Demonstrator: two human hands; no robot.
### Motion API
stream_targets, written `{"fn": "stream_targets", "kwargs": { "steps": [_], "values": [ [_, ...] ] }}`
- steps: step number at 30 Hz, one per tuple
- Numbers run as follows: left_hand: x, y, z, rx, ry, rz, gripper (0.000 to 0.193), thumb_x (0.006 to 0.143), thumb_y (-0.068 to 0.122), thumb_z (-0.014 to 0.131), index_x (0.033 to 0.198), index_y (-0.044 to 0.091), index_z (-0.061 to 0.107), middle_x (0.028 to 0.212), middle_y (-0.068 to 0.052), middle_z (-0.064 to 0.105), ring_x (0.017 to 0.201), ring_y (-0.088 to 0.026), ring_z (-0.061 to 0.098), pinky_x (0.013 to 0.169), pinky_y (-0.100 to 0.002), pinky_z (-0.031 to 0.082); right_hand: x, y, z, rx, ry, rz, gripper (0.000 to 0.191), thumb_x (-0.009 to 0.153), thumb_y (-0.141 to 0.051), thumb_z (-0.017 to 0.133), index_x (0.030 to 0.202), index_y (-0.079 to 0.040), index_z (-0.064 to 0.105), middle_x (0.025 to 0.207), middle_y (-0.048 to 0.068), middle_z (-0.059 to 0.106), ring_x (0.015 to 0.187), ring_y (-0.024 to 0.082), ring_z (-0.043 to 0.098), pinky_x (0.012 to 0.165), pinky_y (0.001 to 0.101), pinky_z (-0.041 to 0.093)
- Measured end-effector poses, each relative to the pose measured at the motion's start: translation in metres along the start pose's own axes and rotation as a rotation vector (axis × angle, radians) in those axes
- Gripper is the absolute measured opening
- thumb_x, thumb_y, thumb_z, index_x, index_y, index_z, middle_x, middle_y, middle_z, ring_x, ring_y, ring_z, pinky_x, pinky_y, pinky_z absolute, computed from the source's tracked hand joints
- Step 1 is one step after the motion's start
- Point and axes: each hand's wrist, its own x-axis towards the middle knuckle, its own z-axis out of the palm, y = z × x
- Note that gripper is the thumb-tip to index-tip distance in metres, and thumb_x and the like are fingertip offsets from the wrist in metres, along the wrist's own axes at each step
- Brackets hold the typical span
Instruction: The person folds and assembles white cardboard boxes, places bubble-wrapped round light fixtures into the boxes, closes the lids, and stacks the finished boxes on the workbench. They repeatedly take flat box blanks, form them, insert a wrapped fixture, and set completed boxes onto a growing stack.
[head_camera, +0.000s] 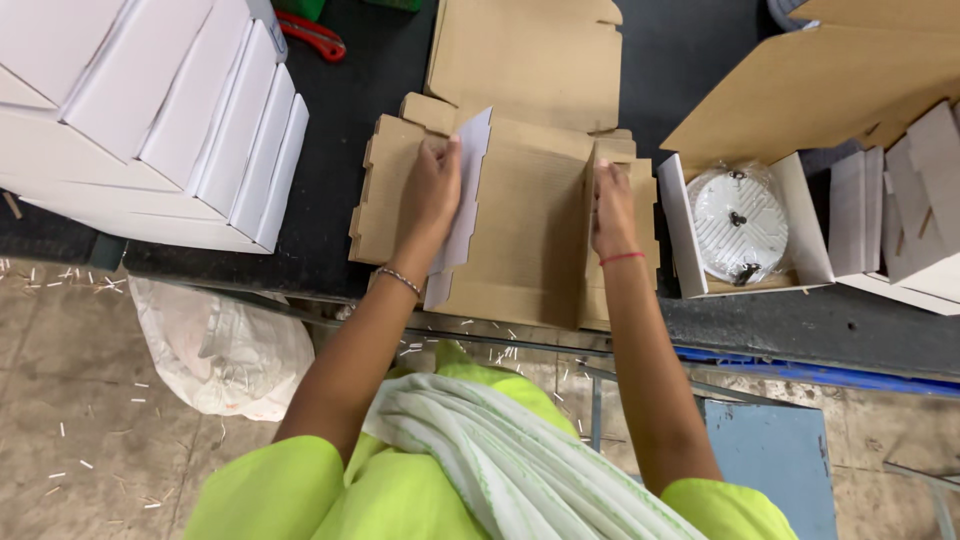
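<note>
Dark table (340, 170): white boxes (170, 130), red scissors (312, 36) beside cardboard blank (525, 230).

Both arms reach forward, left hand (428, 195) and right hand (612, 208) palm-down, fingers curled, well apart.

Views: one only, the head camera, so no second view shares any part of the scene
Position: above the person, over the near edge of the black table (340, 200)
Direction: steeply down and slightly forward, away from the body
Nearness: close; the forearms run up from the bottom edge and the left hand (430, 190) and right hand (612, 205) sit near the centre
Top of frame: far part of the table, with white boxes (170, 110) cut by the left edge
Bottom of frame: the person's green clothing (300, 495) and the floor (70, 400)
</note>
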Motion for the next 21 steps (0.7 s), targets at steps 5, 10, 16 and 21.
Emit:
{"fn": "stream_targets", "kwargs": {
  "steps": [5, 10, 16, 21],
  "values": [
    [0.013, 0.006, 0.002, -0.549, -0.127, -0.121, 0.063, 0.098, 0.047, 0.067, 0.131, -0.006, 0.061, 0.119, -0.028, 0.064, 0.095, -0.022, 0.052, 0.084, -0.039, 0.046, -0.017, -0.011, 0.010, 0.270, -0.040, 0.203, 0.038, 0.096, -0.022, 0.063, 0.124, 0.003, 0.053, 0.108, 0.018, 0.062, 0.094, 0.028, 0.059, 0.075, 0.0385, 0.053],
    [0.012, -0.003, 0.019, -0.607, 0.037, 0.120, 0.076, 0.084, 0.027, 0.079, 0.146, 0.003, 0.043, 0.123, -0.007, 0.067, 0.108, -0.022, 0.061, 0.093, -0.041, 0.052, -0.029, 0.000, 0.027, -0.069, 0.063, -0.270, 0.057, 0.097, -0.021, 0.067, 0.146, -0.002, 0.046, 0.138, 0.014, 0.052, 0.116, 0.024, 0.055, 0.100, 0.0373, 0.048],
    [0.012, -0.010, 0.020, 0.317, 0.137, 0.417, 0.054, 0.096, 0.024, 0.062, 0.150, 0.020, 0.054, 0.136, -0.009, 0.060, 0.117, -0.034, 0.056, 0.098, -0.050, 0.045, -0.018, 0.023, 0.032, -0.861, 0.163, -0.362, 0.065, 0.107, -0.047, 0.053, 0.158, -0.009, 0.039, 0.149, 0.021, 0.043, 0.128, 0.042, 0.041, 0.112, 0.0535, 0.028],
    [0.009, -0.003, 0.002, 0.549, 0.006, 0.557, 0.042, 0.101, 0.024, 0.055, 0.142, 0.018, 0.063, 0.133, -0.009, 0.059, 0.117, -0.032, 0.055, 0.102, -0.045, 0.047, -0.019, 0.017, 0.041, -1.178, 0.075, -0.418, 0.067, 0.103, -0.055, 0.050, 0.153, -0.011, 0.046, 0.145, 0.018, 0.047, 0.124, 0.041, 0.042, 0.105, 0.0535, 0.030]
  ]
}}
